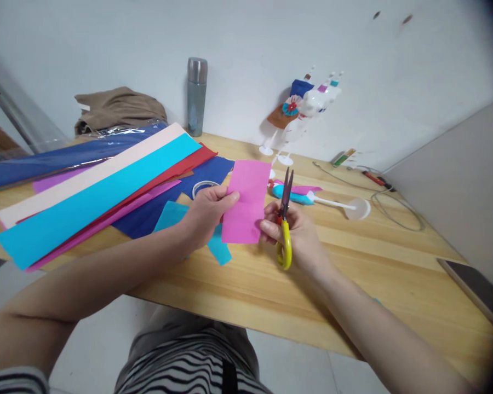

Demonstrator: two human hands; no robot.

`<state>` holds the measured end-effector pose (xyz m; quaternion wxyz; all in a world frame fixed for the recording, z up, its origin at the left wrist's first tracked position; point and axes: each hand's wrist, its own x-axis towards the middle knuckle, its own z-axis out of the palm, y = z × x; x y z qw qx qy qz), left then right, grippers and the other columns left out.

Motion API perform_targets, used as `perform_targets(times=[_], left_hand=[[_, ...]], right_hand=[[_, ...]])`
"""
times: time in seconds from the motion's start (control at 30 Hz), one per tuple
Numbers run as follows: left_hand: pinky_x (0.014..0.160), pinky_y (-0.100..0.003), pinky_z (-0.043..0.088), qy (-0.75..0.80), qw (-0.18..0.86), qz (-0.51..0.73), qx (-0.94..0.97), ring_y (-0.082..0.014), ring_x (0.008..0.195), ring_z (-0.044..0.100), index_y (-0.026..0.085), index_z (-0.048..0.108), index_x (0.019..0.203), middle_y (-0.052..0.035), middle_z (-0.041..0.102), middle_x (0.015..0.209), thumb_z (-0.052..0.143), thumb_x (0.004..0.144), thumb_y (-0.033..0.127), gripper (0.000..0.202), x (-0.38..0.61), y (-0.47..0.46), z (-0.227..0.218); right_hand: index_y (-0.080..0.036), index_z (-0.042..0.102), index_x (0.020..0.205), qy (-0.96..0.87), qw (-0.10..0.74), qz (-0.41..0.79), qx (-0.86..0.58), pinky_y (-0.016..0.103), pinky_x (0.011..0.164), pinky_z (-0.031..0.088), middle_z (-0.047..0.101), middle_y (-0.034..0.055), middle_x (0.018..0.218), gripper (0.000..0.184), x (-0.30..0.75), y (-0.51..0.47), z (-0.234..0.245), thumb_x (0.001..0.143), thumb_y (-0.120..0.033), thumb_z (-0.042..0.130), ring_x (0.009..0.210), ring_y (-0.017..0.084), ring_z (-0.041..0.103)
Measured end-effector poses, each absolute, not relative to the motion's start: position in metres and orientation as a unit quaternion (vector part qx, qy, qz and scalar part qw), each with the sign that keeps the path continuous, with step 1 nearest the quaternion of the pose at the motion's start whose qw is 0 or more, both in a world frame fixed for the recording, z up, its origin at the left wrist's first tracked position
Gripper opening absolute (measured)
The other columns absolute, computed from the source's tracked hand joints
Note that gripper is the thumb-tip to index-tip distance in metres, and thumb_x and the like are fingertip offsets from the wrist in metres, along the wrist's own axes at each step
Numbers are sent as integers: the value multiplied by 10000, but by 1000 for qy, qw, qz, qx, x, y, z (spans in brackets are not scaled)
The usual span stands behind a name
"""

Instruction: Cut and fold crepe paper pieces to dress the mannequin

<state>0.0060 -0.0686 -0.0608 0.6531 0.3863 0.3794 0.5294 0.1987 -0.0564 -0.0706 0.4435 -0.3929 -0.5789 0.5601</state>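
My left hand [207, 210] pinches the left edge of a pink paper rectangle [247, 200] and holds it upright above the wooden table [353, 262]. My right hand [298, 232] grips yellow-handled scissors [285, 221], blades pointing up and nearly closed, and its fingertips also touch the pink paper's lower right edge. A cyan paper scrap [219, 249] lies flat under the pink sheet.
Long sheets of cyan, cream, red, purple and blue paper [94, 191] fan across the table's left. A tape roll [203, 187], a grey flask [196, 96], a brown cloth [115, 106], white stands with paper decorations [308, 104], cables [394, 205] and a dark tablet [476, 287] are around.
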Motion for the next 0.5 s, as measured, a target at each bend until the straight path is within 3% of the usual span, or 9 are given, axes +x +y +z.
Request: perform_targets(times=[0.33,0.5], left_hand=[[696,-299,546,363,676,512,386,-173,699,667,143,730,783,-49,709,721,819,798,347,223,7,-69,-63],[681,-294,544,381,673,500,390,-158,659,667,143,746,793,-53,733,746,827,771,367,238,7,-63,-67]], right_hand=[[-264,622,849,-563,454,565,-397,255,453,450,533,-91,636,429,200,-56,-72,595,-325,961,486,96,506],[-295,624,940,-583,447,555,-391,298,484,467,643,-37,727,404,208,-47,-69,666,-338,919,570,156,592]])
